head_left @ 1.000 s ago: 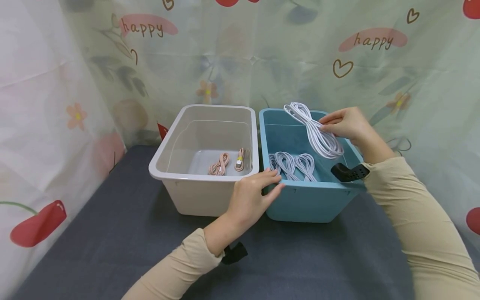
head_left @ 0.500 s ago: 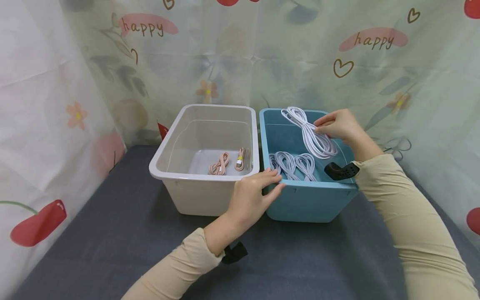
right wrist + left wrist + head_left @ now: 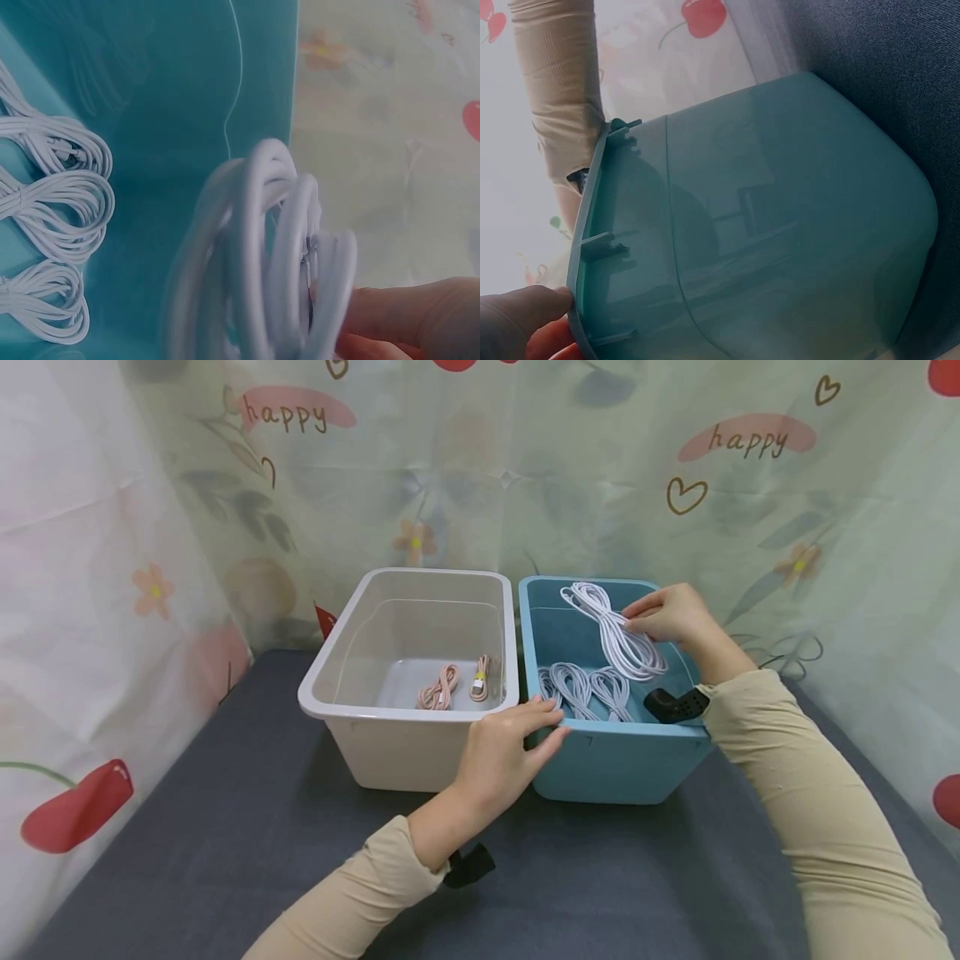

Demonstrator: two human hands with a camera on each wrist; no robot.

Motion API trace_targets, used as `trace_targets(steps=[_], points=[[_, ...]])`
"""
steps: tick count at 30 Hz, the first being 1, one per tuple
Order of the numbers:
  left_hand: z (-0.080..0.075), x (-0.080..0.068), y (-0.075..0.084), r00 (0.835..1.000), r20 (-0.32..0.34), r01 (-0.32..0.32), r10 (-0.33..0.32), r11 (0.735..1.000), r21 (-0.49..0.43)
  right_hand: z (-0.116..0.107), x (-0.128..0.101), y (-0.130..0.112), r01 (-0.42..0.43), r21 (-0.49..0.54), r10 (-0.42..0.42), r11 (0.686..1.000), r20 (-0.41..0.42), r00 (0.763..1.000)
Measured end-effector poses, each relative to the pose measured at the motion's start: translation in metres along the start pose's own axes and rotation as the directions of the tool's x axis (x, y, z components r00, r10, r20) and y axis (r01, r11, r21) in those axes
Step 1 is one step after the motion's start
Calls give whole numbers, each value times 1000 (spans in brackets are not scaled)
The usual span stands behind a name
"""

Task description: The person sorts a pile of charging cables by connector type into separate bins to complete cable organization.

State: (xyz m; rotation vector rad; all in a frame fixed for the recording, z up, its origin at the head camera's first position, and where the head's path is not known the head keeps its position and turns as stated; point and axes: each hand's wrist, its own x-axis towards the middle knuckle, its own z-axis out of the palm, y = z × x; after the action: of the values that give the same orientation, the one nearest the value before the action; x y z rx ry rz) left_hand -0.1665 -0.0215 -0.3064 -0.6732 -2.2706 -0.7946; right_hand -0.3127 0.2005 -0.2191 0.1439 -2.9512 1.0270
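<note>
The right hand pinches a bundle of white cable at its middle and holds it inside the upper part of the blue bin, above the bin's floor. Three more white cable bundles lie on that floor, toward the near wall. The left hand rests on the blue bin's near left corner, its fingers laid nearly straight over the rim. Just left of it, touching side by side, stands a white bin holding two pink cables. Both bins sit on a dark grey cloth.
</note>
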Motion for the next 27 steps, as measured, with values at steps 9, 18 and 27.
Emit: trace_targets(steps=[9,18,27], points=[[0,0,0,1000,-1,0,0,1000,-8,-1,1,2,-19,19,17,1000,111,994],[1,-1,0,1000,-1,-5,5,1000,-11,-2,0,3,-14,44,5,999,207,978],[1,0,0,1000,-9,-13,13,1000,-5,-7,-9,-6,12,73,-27,997,201,979]])
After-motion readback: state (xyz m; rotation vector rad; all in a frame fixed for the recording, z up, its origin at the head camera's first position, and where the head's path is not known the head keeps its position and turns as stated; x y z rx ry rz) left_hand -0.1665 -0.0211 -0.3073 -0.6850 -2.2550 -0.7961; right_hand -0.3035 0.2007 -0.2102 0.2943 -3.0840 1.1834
